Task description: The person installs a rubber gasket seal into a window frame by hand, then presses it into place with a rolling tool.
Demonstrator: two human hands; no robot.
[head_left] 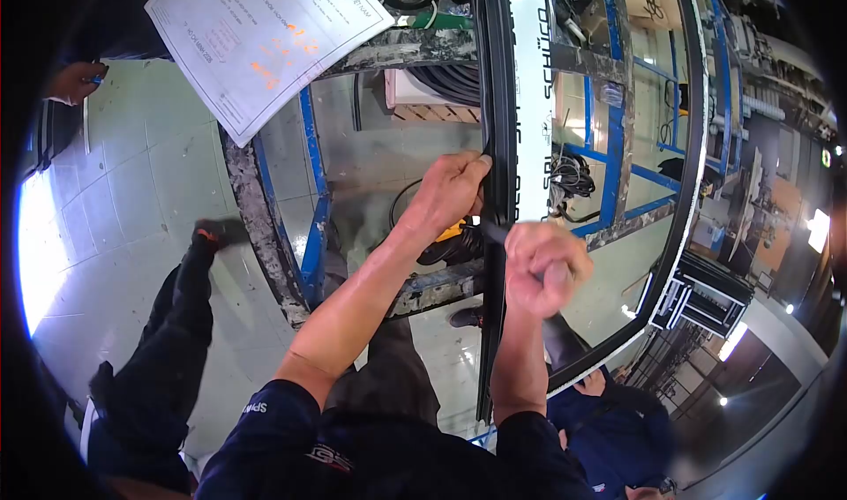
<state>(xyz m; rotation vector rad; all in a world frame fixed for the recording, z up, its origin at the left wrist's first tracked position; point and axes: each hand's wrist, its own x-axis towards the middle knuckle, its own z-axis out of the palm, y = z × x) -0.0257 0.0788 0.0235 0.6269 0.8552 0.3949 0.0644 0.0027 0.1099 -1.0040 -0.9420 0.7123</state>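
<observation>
A long black profile (500,77) runs from the top of the view down past both hands, with a white printed strip (532,103) along its right side. My left hand (448,191) is closed at the profile's left edge, thumb and fingers pinched on it. Just right of the profile, my right hand (545,266) is curled into a fist around the end of a dark thing that points toward the profile. What that thing is cannot be made out, as the fingers cover most of it.
A worn frame (397,52) with blue legs lies beneath the profile. A printed sheet (265,41) is at upper left. Coiled black cables (573,175) hang right of the profile. Co-workers stand at left (150,376) and lower right (618,429). Another person's hand (75,83) shows at far left.
</observation>
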